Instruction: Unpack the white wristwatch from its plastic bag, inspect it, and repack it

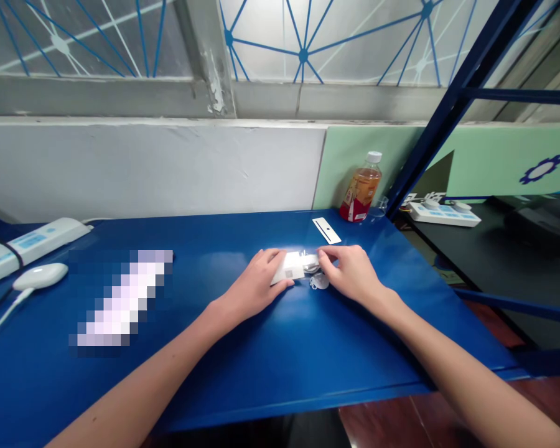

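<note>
My left hand (264, 274) grips a small white packet (293, 266) with a grey square code printed on it, thumb along the near edge and fingers over the far edge. My right hand (350, 267) is closed in a pinch at the packet's right end, where clear plastic and something pale and coiled, perhaps a cable (312, 267), show. Just what its fingertips hold is partly hidden. Below them on the blue table lies a small clear round piece (320, 282) with white marks. Behind my right hand rests a flat white card (326, 230) with a dark line and dot.
A red-labelled drink bottle (361, 190) stands at the back right by a blue frame post. At left are a white power strip (37, 242), a white mouse-like device (41, 275) with a cable and a blurred-out flat object (126, 298). Another power strip (443, 213) sits at far right.
</note>
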`<action>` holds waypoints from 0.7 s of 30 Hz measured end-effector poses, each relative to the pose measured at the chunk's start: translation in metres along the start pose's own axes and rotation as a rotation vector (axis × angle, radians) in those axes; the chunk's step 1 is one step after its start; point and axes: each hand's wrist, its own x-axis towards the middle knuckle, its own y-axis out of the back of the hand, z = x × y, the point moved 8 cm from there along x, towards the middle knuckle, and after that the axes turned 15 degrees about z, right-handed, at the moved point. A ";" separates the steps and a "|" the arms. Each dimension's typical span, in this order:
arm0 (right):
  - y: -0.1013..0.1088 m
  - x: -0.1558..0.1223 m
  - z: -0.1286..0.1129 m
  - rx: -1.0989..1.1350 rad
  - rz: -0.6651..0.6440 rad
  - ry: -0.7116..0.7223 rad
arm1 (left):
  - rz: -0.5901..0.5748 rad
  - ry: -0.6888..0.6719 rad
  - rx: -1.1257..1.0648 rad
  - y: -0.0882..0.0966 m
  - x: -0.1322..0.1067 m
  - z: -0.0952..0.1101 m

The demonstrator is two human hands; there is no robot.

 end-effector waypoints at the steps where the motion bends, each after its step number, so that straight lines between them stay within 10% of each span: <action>1: -0.003 -0.002 -0.003 0.016 -0.021 0.017 | 0.000 -0.008 0.001 -0.001 0.000 0.001; 10: -0.019 -0.009 -0.009 0.001 -0.170 0.197 | -0.153 -0.060 0.144 -0.022 -0.007 0.002; 16: 0.003 0.008 0.021 -0.112 -0.037 -0.094 | -0.244 -0.034 0.144 -0.021 -0.009 0.004; 21: -0.007 0.004 0.013 0.340 -0.119 -0.182 | -0.215 -0.051 0.120 -0.018 -0.007 0.007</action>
